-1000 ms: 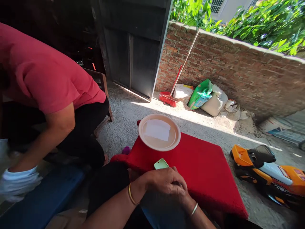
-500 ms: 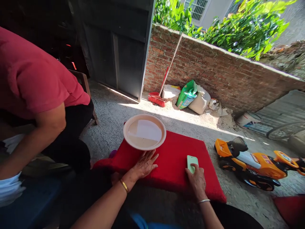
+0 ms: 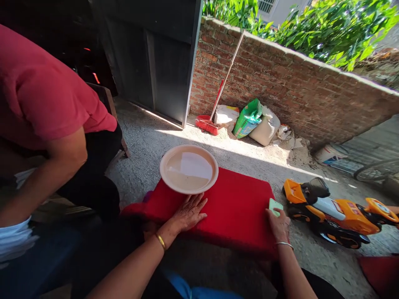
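Note:
My left hand (image 3: pixel 190 212) lies flat with spread fingers on a red cloth-covered table (image 3: pixel 237 203). Its fingertips reach the near side of a round, pale pink basin (image 3: pixel 166 179) that holds shallow clear water with a bright reflection. At the table's right edge, my right hand (image 3: pixel 279 224) is closed on a light green phone (image 3: pixel 275 204). The thumb and fingers grip its lower part, and the upper part shows beyond them. A gold bangle (image 3: pixel 161 242) circles my left wrist and a silver one (image 3: pixel 285 244) my right.
On the left sits a person in a red shirt (image 3: pixel 56 95). An orange ride-on toy (image 3: pixel 352 214) stands to the right. A broom (image 3: pixel 229 74), a red dustpan (image 3: pixel 204 119) and several sacks (image 3: pixel 247 118) are by the brick wall (image 3: pixel 280 74). A dark metal door (image 3: pixel 168 62) stands behind the basin.
My right hand has carried the phone rightward, from the table's right part to its right edge. My left hand and the basin have stayed in place. The view has shifted slightly.

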The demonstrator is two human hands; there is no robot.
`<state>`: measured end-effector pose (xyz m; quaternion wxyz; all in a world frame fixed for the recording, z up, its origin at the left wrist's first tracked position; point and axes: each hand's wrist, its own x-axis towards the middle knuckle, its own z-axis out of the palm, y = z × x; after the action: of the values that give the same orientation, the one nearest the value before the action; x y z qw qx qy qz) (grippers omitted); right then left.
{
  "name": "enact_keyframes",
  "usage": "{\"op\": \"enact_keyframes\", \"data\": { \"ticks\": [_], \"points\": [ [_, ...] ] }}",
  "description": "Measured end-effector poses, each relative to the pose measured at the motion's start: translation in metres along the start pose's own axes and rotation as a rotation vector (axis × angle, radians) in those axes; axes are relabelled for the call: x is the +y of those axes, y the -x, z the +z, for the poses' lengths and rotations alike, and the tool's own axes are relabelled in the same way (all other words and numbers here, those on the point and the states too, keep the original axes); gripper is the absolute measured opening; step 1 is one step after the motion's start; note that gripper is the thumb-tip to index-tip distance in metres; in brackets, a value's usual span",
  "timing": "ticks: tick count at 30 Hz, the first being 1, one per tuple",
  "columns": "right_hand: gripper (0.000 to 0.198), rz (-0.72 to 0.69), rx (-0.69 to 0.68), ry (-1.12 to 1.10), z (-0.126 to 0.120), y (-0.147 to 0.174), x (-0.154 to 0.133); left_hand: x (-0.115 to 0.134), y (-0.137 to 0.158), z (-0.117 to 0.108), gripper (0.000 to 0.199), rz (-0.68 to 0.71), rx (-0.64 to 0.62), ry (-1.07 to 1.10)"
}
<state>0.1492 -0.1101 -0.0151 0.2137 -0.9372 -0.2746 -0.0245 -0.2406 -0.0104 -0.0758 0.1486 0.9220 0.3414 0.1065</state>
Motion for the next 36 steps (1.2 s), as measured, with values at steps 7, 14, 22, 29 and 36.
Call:
{"op": "enact_keyframes", "data": {
  "ticks": [7, 14, 22, 29, 36],
  "points": [
    [0.034, -0.494, -0.358, -0.300, 0.063, 0.104, -0.085, -0.005, 0.001, 0.003, 0.064, 0.013, 0.022, -0.019],
    [0.050, -0.137, -0.166, -0.254, 0.019, 0.024, -0.047, -0.005, 0.001, 0.009, 0.063, 0.008, 0.046, -0.001],
    [0.047, -0.049, -0.170, -0.140, 0.027, 0.018, -0.054, -0.002, 0.001, 0.001, 0.063, -0.003, 0.025, 0.022],
    [0.032, -0.566, -0.487, -0.397, 0.062, 0.080, -0.102, -0.005, 0.005, 0.006, 0.063, 0.014, 0.070, -0.007],
    [0.044, -0.101, -0.140, -0.244, 0.020, -0.037, -0.062, -0.004, 0.006, 0.008, 0.062, 0.001, 0.065, -0.023]
  ]
}}
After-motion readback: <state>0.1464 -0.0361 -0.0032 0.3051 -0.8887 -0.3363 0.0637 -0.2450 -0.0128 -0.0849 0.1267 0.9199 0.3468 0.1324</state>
